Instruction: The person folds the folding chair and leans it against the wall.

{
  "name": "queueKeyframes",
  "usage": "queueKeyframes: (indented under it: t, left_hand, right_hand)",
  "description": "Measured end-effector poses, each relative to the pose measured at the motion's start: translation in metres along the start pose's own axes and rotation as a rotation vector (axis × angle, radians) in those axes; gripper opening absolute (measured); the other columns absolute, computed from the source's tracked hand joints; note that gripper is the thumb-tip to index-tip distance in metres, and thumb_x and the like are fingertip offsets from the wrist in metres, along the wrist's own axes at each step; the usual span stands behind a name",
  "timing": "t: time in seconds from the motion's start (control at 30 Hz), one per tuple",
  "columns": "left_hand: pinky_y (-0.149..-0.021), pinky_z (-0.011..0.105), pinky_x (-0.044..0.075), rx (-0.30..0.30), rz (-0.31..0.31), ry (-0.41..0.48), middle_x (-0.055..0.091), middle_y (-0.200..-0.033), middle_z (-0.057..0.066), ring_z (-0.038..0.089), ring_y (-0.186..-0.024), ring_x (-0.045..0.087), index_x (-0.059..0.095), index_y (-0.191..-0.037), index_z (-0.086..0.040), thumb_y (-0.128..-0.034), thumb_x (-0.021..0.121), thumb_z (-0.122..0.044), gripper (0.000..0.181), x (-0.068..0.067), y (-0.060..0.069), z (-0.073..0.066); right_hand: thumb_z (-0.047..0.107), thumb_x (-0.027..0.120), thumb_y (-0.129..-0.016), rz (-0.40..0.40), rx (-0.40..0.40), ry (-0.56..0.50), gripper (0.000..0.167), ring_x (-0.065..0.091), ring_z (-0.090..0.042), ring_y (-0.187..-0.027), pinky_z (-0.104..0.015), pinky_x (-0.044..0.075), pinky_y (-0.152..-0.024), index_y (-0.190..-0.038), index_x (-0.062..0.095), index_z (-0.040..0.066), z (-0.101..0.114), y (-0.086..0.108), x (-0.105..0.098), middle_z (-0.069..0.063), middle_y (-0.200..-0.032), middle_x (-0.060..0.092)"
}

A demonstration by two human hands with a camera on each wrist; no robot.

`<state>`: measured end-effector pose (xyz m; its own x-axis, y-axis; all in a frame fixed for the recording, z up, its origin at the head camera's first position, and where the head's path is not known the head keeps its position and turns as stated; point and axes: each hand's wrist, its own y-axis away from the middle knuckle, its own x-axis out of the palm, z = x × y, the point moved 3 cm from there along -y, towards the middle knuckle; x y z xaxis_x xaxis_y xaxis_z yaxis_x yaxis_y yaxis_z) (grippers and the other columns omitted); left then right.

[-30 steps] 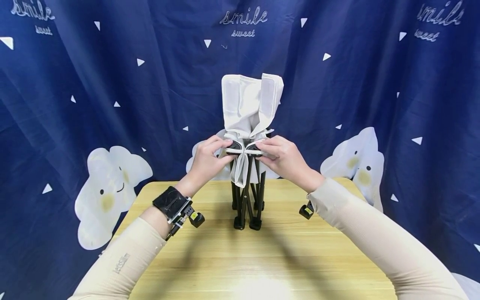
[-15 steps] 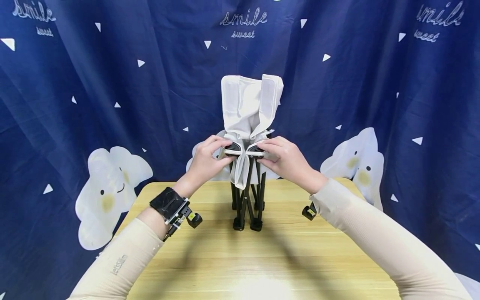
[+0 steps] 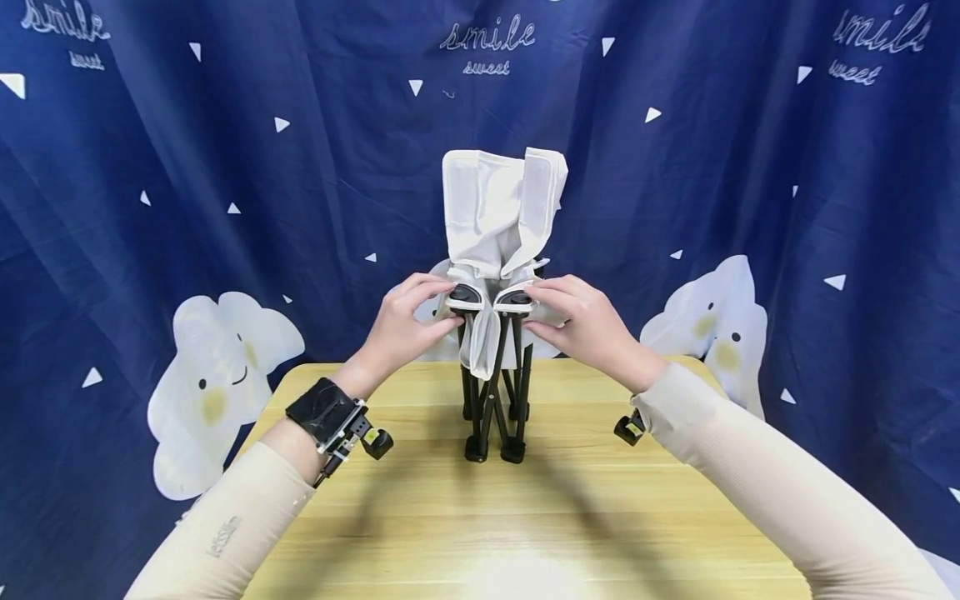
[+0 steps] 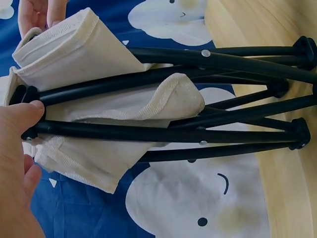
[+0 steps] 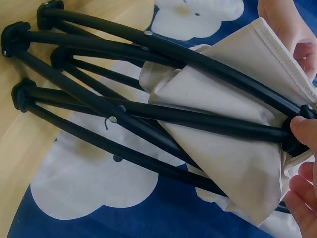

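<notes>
A folded camping chair stands upright on the table, its white fabric bunched above crossed black legs. My left hand pinches its near left corner between thumb and fingers. At the near right corner, my right hand pinches in the same way. In the left wrist view the thumb lies on a black corner joint. The right wrist view shows the other thumb against a black joint too. A fabric fold hangs between the two corners. Some fingertips are hidden behind the chair's corners.
The light wooden table carries the chair near its far edge. Behind it hangs a dark blue curtain with white clouds and triangles. Small cameras are strapped to both wrists, the left one showing fully.
Both hands have shifted slightly outward, away from each other, baring more of the black corner pieces. The chair's two near corners have spread slightly apart; its upper fabric looks the same.
</notes>
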<state>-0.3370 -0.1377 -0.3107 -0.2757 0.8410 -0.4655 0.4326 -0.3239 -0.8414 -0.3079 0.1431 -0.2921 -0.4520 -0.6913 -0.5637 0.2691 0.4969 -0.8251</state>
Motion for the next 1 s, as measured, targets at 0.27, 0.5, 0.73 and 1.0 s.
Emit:
queueKeyframes:
  t: [0.27,0.5,0.73,1.0]
  left_hand:
    - [-0.099,0.039,0.056,-0.036,0.017,-0.005,0.075,-0.121,0.016,0.033,-0.114,0.072,0.077,-0.122,0.004,-0.0791,0.095,-0.002,0.047,-0.008,0.005,0.003]
    - [-0.098,0.038,0.056,-0.029,0.013,-0.012,0.075,-0.120,0.017,0.034,-0.114,0.072,0.078,-0.121,0.004,-0.0792,0.096,-0.002,0.046,-0.013,0.012,0.007]
    - [-0.101,0.038,0.057,-0.017,0.001,-0.005,0.076,-0.122,0.019,0.036,-0.117,0.072,0.079,-0.120,0.004,-0.0778,0.096,0.001,0.045,-0.016,0.018,0.012]
    - [-0.102,0.039,0.056,-0.026,0.013,-0.021,0.075,-0.122,0.024,0.038,-0.119,0.071,0.078,-0.121,0.004,-0.0793,0.096,-0.001,0.045,-0.019,0.023,0.014]
  right_hand:
    - [0.004,0.098,-0.076,-0.021,-0.011,-0.001,0.047,0.075,-0.038,-0.100,-0.052,0.064,-0.089,-0.118,0.080,-0.003,-0.003,0.006,-0.005,-0.020,-0.111,0.080]
    - [0.005,0.099,-0.075,-0.035,-0.006,0.015,0.046,0.075,-0.039,-0.097,-0.052,0.064,-0.087,-0.116,0.080,-0.005,-0.006,0.010,-0.010,-0.021,-0.108,0.080]
    - [0.005,0.098,-0.076,-0.028,0.017,0.033,0.046,0.074,-0.038,-0.095,-0.052,0.064,-0.082,-0.117,0.080,-0.005,-0.010,0.017,-0.014,-0.021,-0.107,0.080]
    - [0.002,0.098,-0.074,-0.052,0.022,0.029,0.044,0.073,-0.038,-0.092,-0.051,0.063,-0.081,-0.114,0.081,-0.005,-0.014,0.025,-0.019,-0.021,-0.105,0.080]
